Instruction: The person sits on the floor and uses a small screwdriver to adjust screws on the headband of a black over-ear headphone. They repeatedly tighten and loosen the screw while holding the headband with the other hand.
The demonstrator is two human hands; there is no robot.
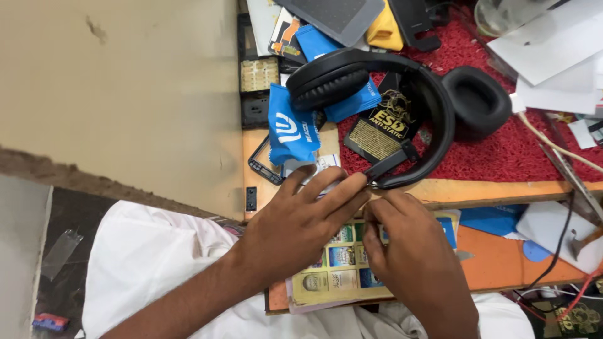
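Black over-ear headphones [402, 94] lie on the red mat [515, 157] at 12 o'clock from the hands, band arcing from the upper-left cup round to its loose end at the mat's front edge. One ear cushion [478, 100] sits off at 2 o'clock, looks detached or swung out — can't tell which.

Left hand [301, 220]: fingers spread flat, fingertips pressing on a small pale item beside the band end; not clenched, more pinning than gripping. What's under it is mostly hidden.

Right hand [408, 251]: fingers curled in at the band's end piece [391, 164], thumb and forefinger look pinched on or right against it. Can't confirm a full grip from this angle.

Handling, my read — headphones are light, band is springy plastic, stiff along the arc but will flex and could snap at the slider joint. Cushions soft, easily dented. Best hold is the band's mid arc or the solid cup shell, not the thin slider end.

Around: blue sachets [292, 129] at 11 o'clock, black anti-static bag [386, 125] under the band, sheet of small stickers [339, 263] under both hands, cables at 4 o'clock.
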